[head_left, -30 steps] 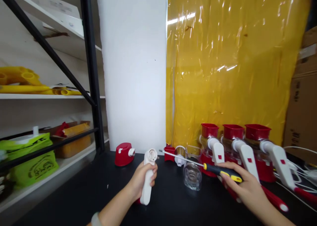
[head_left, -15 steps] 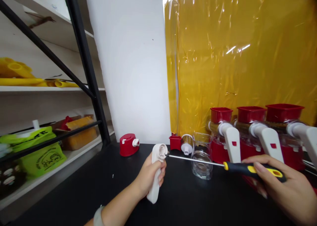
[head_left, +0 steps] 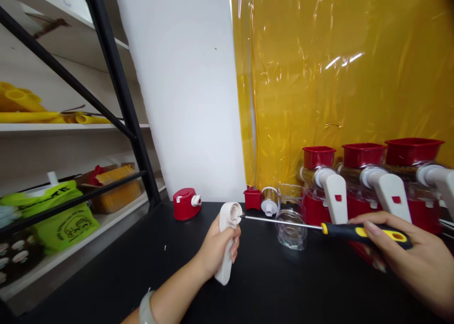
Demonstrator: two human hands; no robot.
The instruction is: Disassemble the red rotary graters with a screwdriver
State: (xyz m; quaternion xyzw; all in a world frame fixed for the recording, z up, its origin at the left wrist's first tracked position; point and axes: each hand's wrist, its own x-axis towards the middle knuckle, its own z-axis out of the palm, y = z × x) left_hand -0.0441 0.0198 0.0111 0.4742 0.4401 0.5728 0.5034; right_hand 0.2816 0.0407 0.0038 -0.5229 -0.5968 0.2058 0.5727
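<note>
My left hand (head_left: 217,248) is closed round a white plastic handle (head_left: 224,267), held upright with its round socket at the top facing right. My right hand (head_left: 400,248) grips the black and yellow grip of a long screwdriver (head_left: 354,231). The metal shaft points left, and its tip is at the rim of the socket; whether it touches is too small to tell. Behind the shaft stands a clear plastic housing (head_left: 291,234). Beside it are a metal grater drum (head_left: 269,201) with a white end and a small red part (head_left: 252,199).
A red base (head_left: 186,205) sits at the back left of the black table (head_left: 135,267). Three red and clear graters with white handles (head_left: 336,198) line the right side. A shelf rack (head_left: 136,149) stands left; a yellow curtain (head_left: 336,78) hangs behind.
The view has shifted slightly. Both hands keep their holds on the handle and screwdriver, and the tip remains near the socket rim.
</note>
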